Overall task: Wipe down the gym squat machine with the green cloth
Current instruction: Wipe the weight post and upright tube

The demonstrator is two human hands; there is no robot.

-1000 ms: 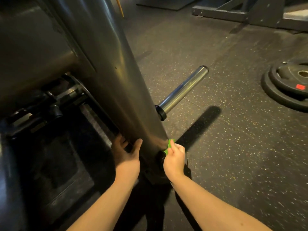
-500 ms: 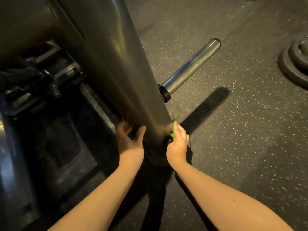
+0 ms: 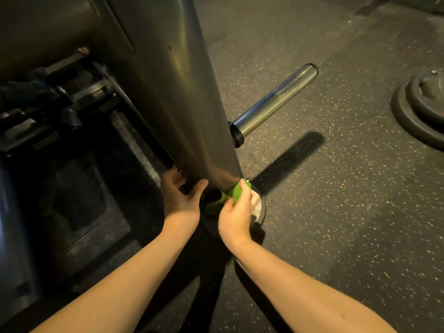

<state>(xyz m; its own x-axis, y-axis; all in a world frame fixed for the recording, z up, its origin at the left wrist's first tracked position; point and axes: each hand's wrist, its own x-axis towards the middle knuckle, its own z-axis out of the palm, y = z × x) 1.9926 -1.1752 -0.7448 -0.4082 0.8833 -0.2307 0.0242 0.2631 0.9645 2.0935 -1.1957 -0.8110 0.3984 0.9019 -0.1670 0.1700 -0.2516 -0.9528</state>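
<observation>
Landmark: the big grey metal upright of the squat machine (image 3: 168,92), a wide, smooth, dull-sheened column slanting down from the top of the view to a dark foot on the floor. The green cloth (image 3: 234,192) sits at the base of that upright, on its right-hand edge, bunched into a bright lime wad pressed against the metal just above the dark foot; a paler, whitish fold shows at its right side under the fingers. The right hand (image 3: 236,212) is curled closed around the cloth, thumb on top, knuckles facing away from the upright. The left hand (image 3: 180,195) is at the left lower edge of the upright, fingers spread and partly bent, thumb resting on the front face, fingertips tucked behind the edge; it has hold of nothing but the metal. A chrome weight peg (image 3: 274,102) with a black collar juts out to the right of the upright, above the cloth, casting a dark shadow on the speckled rubber floor (image 3: 336,212). Far right of the upright, stacked black weight plates (image 3: 420,111) lie flat. Left of the upright: dark brackets and linkage, detail unclear.
</observation>
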